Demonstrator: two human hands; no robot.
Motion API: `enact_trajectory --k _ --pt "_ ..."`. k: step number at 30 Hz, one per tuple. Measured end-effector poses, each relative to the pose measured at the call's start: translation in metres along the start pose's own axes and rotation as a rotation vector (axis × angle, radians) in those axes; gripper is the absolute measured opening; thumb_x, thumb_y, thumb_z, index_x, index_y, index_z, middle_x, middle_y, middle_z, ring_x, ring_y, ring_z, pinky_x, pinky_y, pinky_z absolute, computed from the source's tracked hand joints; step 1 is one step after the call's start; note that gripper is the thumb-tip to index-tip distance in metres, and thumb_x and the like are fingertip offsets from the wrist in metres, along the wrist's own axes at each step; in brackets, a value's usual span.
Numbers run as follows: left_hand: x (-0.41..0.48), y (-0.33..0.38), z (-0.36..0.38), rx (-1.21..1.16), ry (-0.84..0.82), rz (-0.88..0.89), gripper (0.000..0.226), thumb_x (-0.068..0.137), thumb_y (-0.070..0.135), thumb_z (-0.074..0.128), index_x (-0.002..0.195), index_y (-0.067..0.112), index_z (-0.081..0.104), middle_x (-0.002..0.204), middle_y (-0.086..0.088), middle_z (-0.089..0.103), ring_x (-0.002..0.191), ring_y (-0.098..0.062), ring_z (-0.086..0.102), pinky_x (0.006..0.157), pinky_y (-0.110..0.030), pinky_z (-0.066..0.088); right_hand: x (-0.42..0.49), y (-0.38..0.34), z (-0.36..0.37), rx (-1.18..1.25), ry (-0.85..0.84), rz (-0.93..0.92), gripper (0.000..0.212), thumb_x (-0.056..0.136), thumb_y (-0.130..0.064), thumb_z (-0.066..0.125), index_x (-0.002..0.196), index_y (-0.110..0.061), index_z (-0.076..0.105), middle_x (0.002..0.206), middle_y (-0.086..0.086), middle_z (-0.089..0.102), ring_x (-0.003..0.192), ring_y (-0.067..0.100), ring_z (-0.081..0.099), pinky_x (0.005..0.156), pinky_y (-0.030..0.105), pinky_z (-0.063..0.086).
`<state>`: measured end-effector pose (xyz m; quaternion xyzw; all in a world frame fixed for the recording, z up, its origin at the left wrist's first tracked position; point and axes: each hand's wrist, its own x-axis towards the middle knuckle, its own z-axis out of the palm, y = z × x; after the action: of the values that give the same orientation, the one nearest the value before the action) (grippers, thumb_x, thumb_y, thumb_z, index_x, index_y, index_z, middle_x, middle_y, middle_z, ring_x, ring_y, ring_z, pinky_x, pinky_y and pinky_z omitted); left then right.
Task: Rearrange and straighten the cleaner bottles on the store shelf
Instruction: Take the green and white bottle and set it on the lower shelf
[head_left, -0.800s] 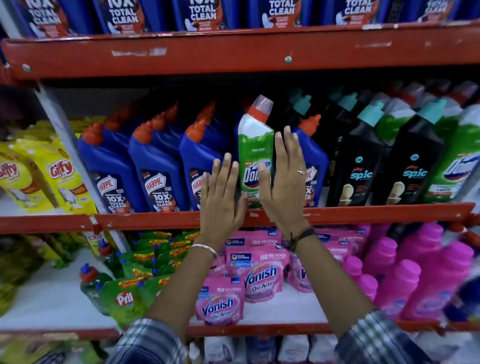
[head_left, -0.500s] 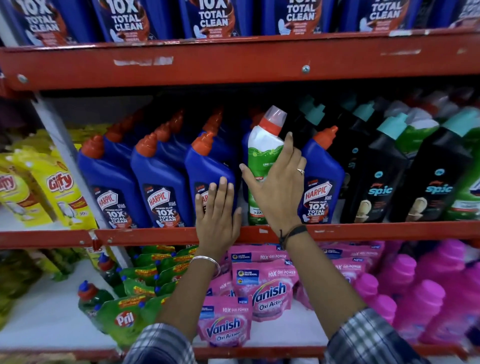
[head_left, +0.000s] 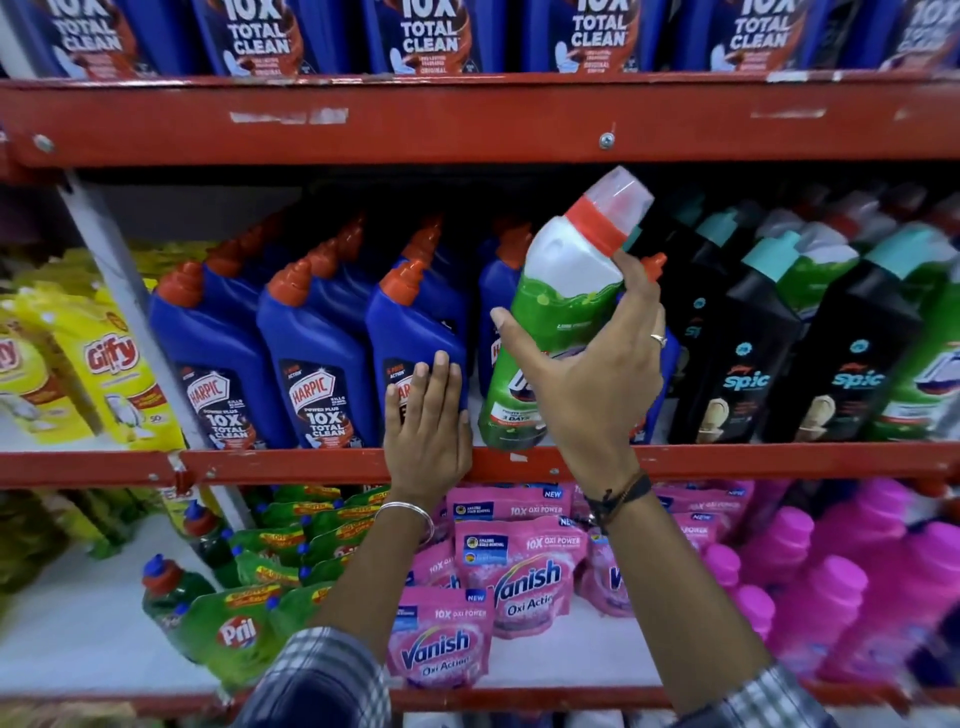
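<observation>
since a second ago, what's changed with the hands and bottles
The right hand closed round the green bottle and pulled it out of the row, tilting its cap right. The left hand, flat beside it before, slid left onto a blue Harpic bottle. The other blue and black bottles stayed put.

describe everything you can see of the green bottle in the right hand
The green bottle looks like glossy plastic: green body, white shoulder, red collar and a translucent cap. Its label is mostly hidden by fingers. It tilts with the cap up and to the right, its base low near the red shelf edge, in front of the blue Harpic bottles. The right hand wraps its middle; the left hand does not touch it.
</observation>
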<state>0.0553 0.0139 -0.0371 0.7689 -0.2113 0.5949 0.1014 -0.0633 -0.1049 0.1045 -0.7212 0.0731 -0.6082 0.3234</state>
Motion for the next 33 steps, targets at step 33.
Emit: enact_trajectory --k 33 --pt "0.000 0.001 0.003 0.036 -0.009 -0.011 0.053 0.097 0.027 0.029 0.145 0.006 0.022 0.160 0.001 -0.004 0.145 -0.012 -0.013 0.118 -0.037 -0.004 -0.200 0.179 -0.048 -0.344 -0.608 0.567 0.085 0.056 -0.040 0.087 0.121 -0.014 0.040 0.113 0.008 0.058 0.099 0.028 0.062 0.072 0.043 0.054"
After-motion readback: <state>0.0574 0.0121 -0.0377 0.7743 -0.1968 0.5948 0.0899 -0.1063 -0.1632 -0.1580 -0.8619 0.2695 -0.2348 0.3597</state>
